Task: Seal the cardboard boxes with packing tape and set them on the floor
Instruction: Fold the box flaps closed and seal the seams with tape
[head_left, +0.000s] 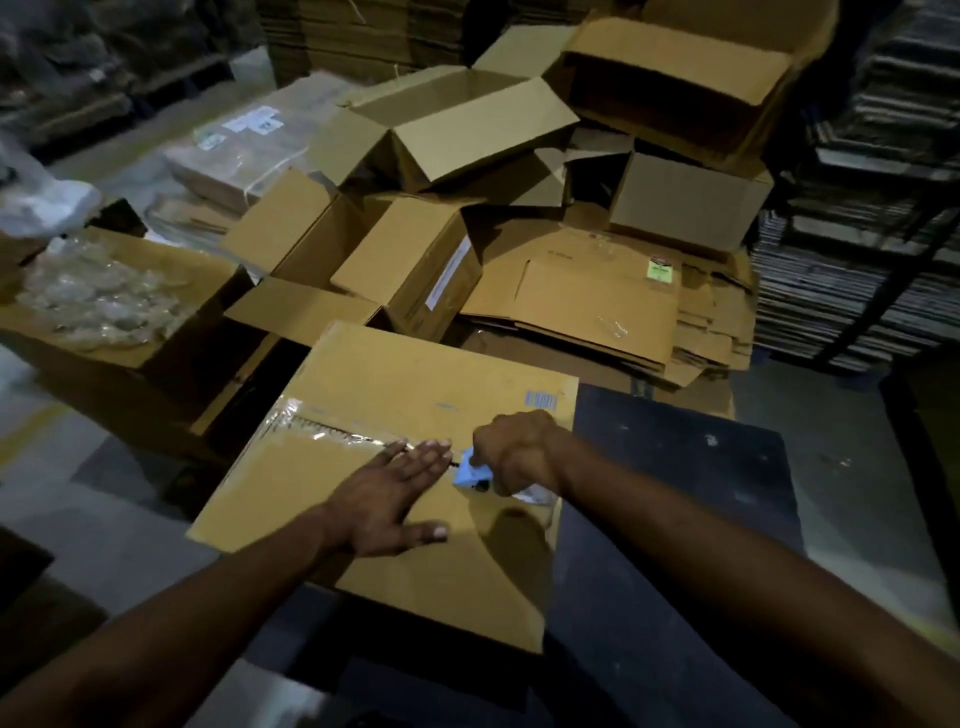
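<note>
**Tape run along the box seam, both hands on the box top**

The dark bench (675, 467) carries the closed cardboard box (395, 384), which takes up the bench's left part and overhangs its near-left edge. Every place below is given from this box.

Beyond its far edge lies a heap of open cartons (447, 130), flaps up, tipped at different angles. Beyond its far-right corner sits a stack of flattened cardboard (597, 301), one sheet bearing a small green label. Off its far-left corner stands an open carton of crumpled clear plastic (98, 296). Further back and left of that lie wrapped flat bundles (244, 150) with white labels.

On the box top, a strip of clear packing tape (322, 428) runs along the centre seam from the left edge toward the middle. A small printed barcode label (540, 400) sits near the far-right corner.

The left hand (389, 493) lies flat on the box top, fingers straight and together, fingertips on the taped seam, thumb spread toward the near side; its grip is apart, pressing down only.

The right hand (514, 447) is just right of the left fingertips, over the seam, its grip clamped round a light blue tape dispenser (470, 473) that touches the box top.
</note>
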